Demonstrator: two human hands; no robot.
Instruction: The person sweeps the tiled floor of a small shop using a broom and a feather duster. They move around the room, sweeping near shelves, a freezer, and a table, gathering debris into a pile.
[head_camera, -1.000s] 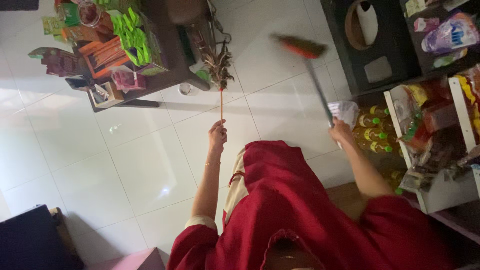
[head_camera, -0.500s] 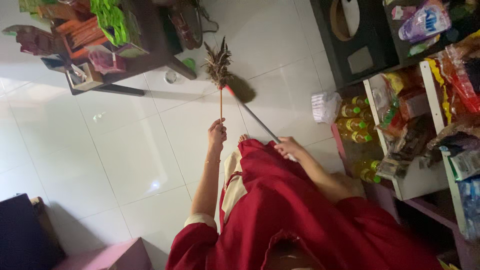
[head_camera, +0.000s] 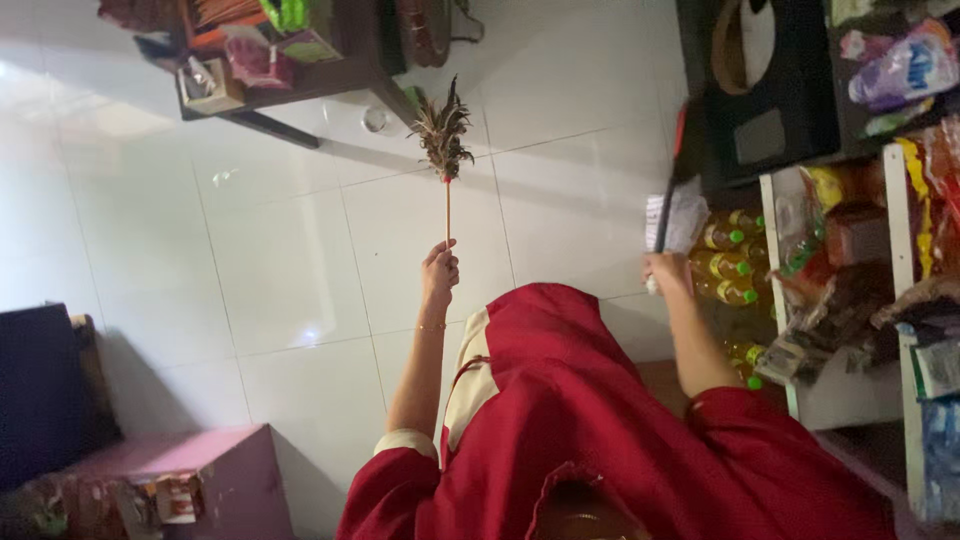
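Note:
My left hand (head_camera: 440, 268) is stretched forward over the white tiled floor (head_camera: 280, 260), closed around the thin stick of a feather duster (head_camera: 442, 135). The duster's brown feather tuft points away from me toward a table leg. My right hand (head_camera: 663, 270) grips the lower end of a dark broom handle (head_camera: 673, 185), which stands up in front of the shelf of yellow bottles (head_camera: 725, 240); the broom's head is blurred. A red garment (head_camera: 600, 430) covers my body and upper arms.
A dark wooden table (head_camera: 350, 60) loaded with packaged goods stands at the far left. A black box with a round opening (head_camera: 770, 100) and shelves of packets (head_camera: 850, 250) fill the right side. A purple box (head_camera: 180, 470) and a dark object sit at the near left.
My right hand has swung the broom from the middle of the floor over to the right, in front of the bottle shelf. My left hand keeps the feather duster held out ahead.

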